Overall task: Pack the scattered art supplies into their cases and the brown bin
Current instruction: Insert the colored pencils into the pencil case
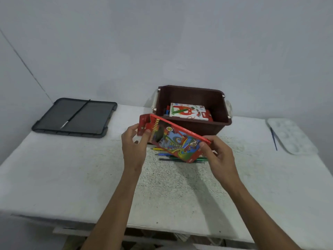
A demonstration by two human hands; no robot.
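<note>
While it hangs aloft, flat red cardboard pencil box (pixel 173 139): slants, flap upper-left.
Left hand (pixel 134 147): pinches flap end.
Right hand (pixel 218 152): grips other end.

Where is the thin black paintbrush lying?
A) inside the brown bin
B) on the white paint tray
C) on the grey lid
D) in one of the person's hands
C: the black paintbrush lies slantwise across the grey lid at the far left of the table, well apart from the brown bin.
</note>
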